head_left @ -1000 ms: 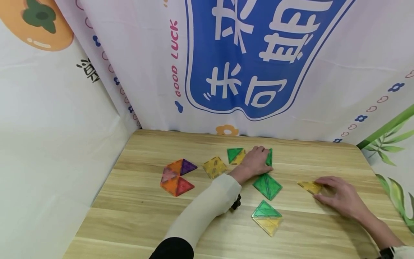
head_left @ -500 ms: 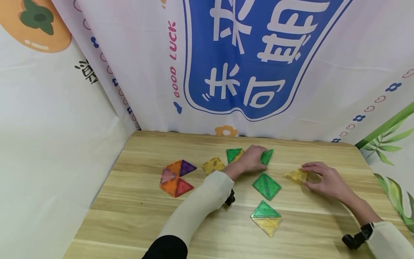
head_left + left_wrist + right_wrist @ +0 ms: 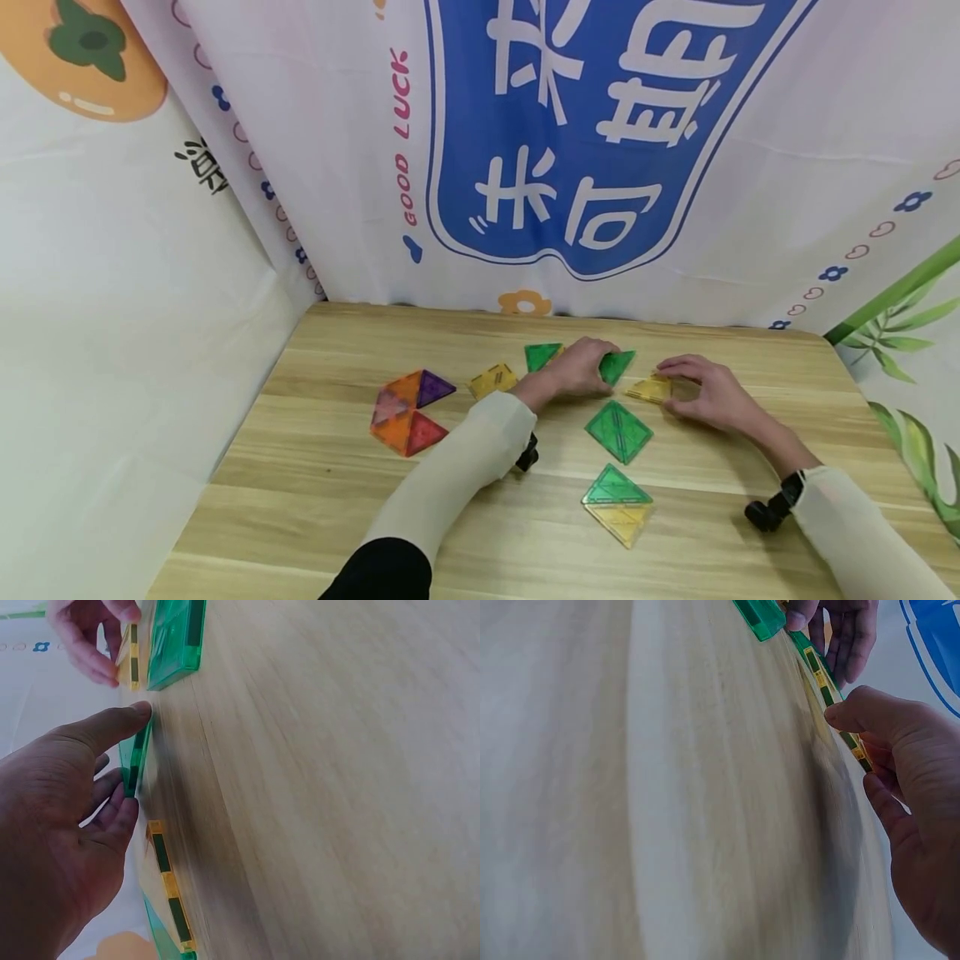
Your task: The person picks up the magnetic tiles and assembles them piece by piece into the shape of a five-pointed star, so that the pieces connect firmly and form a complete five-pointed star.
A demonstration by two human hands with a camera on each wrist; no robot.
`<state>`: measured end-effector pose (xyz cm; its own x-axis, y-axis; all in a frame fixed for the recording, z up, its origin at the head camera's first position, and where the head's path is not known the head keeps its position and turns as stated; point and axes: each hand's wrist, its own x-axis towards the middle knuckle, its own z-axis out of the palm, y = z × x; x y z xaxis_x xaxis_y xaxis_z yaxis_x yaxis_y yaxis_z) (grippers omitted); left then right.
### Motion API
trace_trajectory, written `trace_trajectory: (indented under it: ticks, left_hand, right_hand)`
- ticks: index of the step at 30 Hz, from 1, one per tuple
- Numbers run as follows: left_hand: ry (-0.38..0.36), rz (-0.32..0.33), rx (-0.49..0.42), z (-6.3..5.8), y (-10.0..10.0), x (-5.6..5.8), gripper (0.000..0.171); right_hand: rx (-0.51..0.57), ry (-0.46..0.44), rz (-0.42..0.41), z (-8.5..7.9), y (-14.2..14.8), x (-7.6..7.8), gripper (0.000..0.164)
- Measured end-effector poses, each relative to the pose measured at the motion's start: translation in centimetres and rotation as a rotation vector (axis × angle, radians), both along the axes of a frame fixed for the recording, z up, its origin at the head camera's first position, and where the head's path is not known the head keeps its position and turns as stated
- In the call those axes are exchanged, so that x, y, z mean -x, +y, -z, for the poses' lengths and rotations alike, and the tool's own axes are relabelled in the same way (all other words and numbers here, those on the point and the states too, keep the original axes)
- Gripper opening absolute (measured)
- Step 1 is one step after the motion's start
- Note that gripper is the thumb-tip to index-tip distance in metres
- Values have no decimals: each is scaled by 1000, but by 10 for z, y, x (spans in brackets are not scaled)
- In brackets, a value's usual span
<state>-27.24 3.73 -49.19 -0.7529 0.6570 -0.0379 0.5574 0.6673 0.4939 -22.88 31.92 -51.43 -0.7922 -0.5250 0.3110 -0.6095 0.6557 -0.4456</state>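
Observation:
Between thumb and fingers, my left hand (image 3: pixel 577 368) pinches a green triangular magnetic tile (image 3: pixel 617 367) near the table's back. Just to its right, my right hand (image 3: pixel 708 392) pinches a yellow triangular magnetic tile (image 3: pixel 649 389), its tip pointing toward the green one with a small gap. In the left wrist view the green tile (image 3: pixel 138 757) stands edge-on in the left fingers. The right wrist view shows the yellow tile's magnet-lined edge (image 3: pixel 826 691) by the thumb. A green-and-yellow square (image 3: pixel 542 356) lies partly hidden behind the left hand.
Nearer me lie a green square of two triangles (image 3: pixel 619 432) and a green-and-yellow square (image 3: pixel 617 505). To the left are a yellow square (image 3: pixel 492 381), partly behind the left arm, and a fan of orange, red and purple tiles (image 3: pixel 397 412). A printed curtain (image 3: pixel 360 250) borders the wooden table (image 3: pixel 285 500).
My right hand has carried the yellow tile leftward and back, up close to the green tile. The left hand has shifted slightly left, and its green tile has turned a little.

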Motion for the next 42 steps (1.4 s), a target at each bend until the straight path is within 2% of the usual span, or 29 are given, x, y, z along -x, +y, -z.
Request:
trace_trajectory:
  ticks: [11, 20, 26, 36, 42]
  left_hand:
    - [-23, -4, 11, 1, -1, 3, 69]
    - [-34, 22, 31, 0, -3, 6, 67]
    - [-55, 53, 23, -1, -3, 7, 65]
    - [-54, 41, 25, -1, -2, 7, 69]
    - [-6, 68, 20, -2, -9, 3, 76]
  right_hand:
    - [11, -74, -50, 5, -15, 17, 44]
    - [17, -67, -74, 8, -21, 22, 47]
    - [46, -109, -76, 7, -25, 24, 45]
    - [43, -130, -74, 3, -29, 25, 45]
    - [54, -95, -41, -5, -31, 20, 49]
